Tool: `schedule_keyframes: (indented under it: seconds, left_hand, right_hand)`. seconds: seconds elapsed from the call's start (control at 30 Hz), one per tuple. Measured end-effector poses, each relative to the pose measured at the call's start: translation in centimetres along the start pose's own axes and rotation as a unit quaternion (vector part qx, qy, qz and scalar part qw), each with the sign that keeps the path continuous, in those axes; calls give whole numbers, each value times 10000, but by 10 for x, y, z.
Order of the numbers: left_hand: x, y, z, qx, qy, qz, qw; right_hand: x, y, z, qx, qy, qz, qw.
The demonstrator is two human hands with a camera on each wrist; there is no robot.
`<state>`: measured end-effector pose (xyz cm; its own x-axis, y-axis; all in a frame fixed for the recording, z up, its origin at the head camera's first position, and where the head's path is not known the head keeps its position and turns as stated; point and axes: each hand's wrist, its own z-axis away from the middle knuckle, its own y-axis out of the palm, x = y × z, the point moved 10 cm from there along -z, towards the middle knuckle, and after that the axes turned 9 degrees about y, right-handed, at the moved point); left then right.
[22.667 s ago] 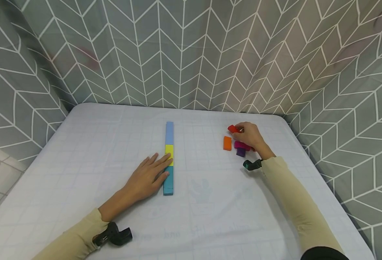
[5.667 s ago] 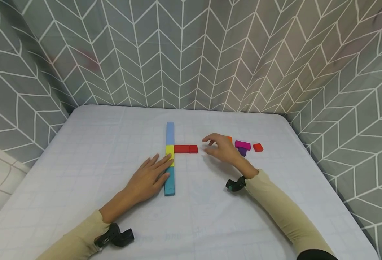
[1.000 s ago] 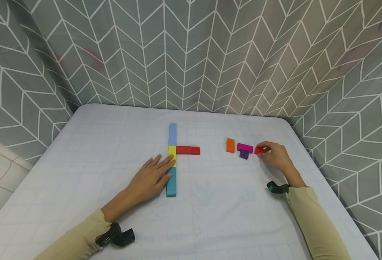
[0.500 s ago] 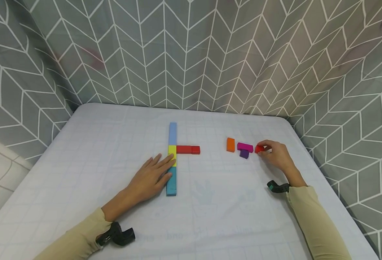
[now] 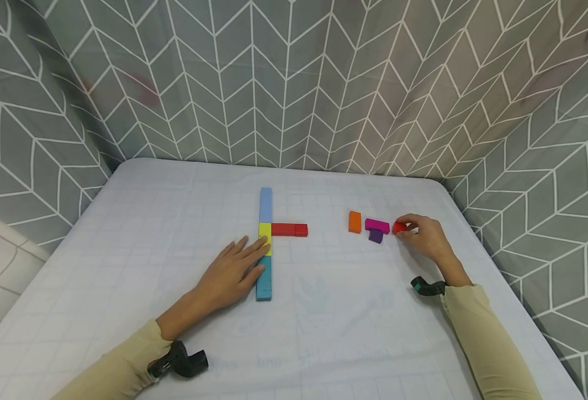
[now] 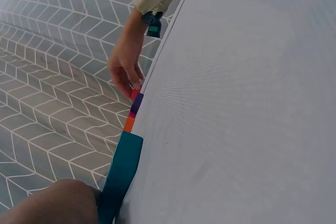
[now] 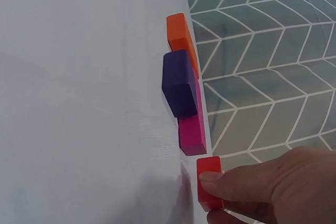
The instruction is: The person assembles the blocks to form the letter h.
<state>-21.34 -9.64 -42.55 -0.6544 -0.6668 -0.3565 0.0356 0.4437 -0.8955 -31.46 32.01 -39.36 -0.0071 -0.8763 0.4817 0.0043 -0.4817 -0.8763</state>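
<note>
My left hand point(image 5: 229, 275) lies flat with spread fingers on a column of blocks. Its fingertips rest on the yellow block point(image 5: 264, 229) and its thumb touches the teal block point(image 5: 264, 286). A light blue block point(image 5: 266, 204) forms the column's far end. From the yellow block's right side runs a red row, a longer red block point(image 5: 283, 229) and a shorter red block point(image 5: 301, 230). Far to the right, my right hand point(image 5: 427, 239) pinches a loose red block point(image 7: 209, 165) between thumb and fingers. The right wrist view shows the thumb on its near face.
Left of the loose red block lie a magenta block point(image 5: 376, 225), a dark purple block point(image 5: 376, 236) touching its near side, and an orange block point(image 5: 355, 222). A white cloth covers the table point(image 5: 323, 322). A patterned grey curtain point(image 5: 284, 83) hangs behind it.
Since the oldest frame, two red blocks have come to lie beside the yellow block. My right hand has since moved right and taken the loose red block; over the last second it stays almost still.
</note>
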Motion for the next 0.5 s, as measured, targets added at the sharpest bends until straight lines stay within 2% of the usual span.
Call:
schedule_keyframes:
  seconds: [0.5]
  left_hand:
    - [0, 0, 1, 1, -17, -6, 10000]
  right_hand:
    - [15, -8, 3, -177, -249, 15, 9995]
